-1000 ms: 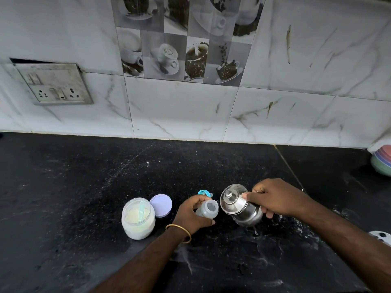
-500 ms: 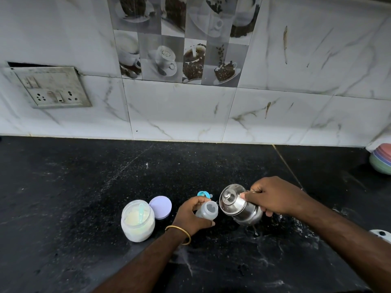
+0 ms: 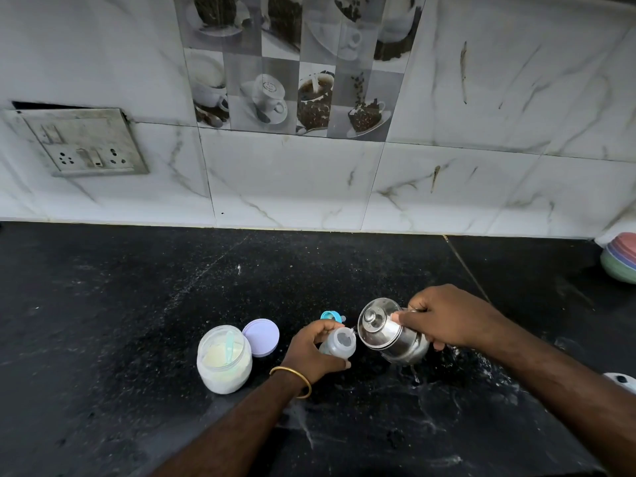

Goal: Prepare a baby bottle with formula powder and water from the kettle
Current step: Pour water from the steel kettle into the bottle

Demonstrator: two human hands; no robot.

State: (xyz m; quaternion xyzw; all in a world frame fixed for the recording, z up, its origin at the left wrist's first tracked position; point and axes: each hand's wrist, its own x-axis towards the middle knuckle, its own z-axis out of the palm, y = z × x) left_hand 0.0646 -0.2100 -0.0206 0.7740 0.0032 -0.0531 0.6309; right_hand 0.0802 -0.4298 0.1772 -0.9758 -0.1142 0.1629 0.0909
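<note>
The left hand (image 3: 311,352) wraps the small, light, likely slippery plastic baby bottle (image 3: 339,344), best gripped round its body; just right of it, the right hand (image 3: 447,318) clasps the tilted, heavier steel kettle (image 3: 389,333) by its handle side.

Two bare, sleeveless forearms; thin gold bangle (image 3: 295,380) round the left wrist; right wrist unadorned
</note>
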